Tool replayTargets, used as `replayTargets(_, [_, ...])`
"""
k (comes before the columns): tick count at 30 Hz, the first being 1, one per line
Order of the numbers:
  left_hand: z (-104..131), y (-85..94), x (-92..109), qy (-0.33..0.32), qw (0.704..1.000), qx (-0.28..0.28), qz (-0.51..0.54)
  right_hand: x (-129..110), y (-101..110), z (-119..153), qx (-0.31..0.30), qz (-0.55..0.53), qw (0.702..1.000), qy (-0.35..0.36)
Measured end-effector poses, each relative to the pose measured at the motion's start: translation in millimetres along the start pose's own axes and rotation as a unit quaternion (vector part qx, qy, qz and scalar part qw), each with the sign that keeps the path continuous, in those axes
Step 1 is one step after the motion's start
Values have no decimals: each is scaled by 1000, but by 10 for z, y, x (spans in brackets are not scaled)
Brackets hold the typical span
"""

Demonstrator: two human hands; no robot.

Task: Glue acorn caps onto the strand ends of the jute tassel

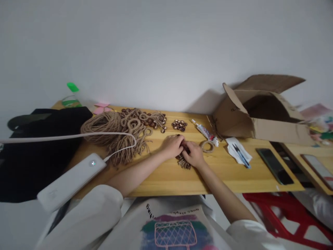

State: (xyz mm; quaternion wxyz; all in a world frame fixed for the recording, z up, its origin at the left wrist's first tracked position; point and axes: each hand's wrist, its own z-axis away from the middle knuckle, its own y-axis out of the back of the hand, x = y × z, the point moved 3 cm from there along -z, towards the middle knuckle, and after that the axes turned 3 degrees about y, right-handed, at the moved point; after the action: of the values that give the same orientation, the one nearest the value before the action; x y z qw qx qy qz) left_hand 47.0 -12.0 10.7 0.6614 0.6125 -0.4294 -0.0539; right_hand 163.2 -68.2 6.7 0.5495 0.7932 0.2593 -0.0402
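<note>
Both hands meet over the middle of the wooden table. My left hand (pixel 173 146) has its fingers closed around the upper part of a small brown corded piece. From the other side, my right hand (pixel 194 153) closes on the same piece, its fingers bent. Short cord ends (pixel 183 162) fan out below the hands; the rest is hidden by the fingers. Just right of my right hand lies a twine ring (pixel 207 146). Behind the hands sits a small pile of brown round pieces (pixel 179 125). A glue-like tube (pixel 206 133) lies behind the ring.
Twine coils (pixel 102 125) and knotted twine pieces (pixel 126 142) cover the left. A white power bank (pixel 71 180) with a cable is at front left. Rightward are an open cardboard box (pixel 234 116), blue snips (pixel 241 156) on white paper and a dark phone (pixel 275 166).
</note>
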Motion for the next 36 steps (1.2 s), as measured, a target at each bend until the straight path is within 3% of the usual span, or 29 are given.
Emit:
replayTargets(14, [-50,-29,5,6,999,-22,-33,69,69,2,59,-76,995,-28])
replayTargets(23, [-76,-67,-30,26,999,-11,30,108,225,10,96,-124,985,-74])
replayTargets(31, [-98,-86,-60,32,998,-15,54,78,294,11,70,-125,988,-54])
replayTargets(36, [-107,-82,-63,18,997,-4,79,137,311,32,80,-100,987,-101])
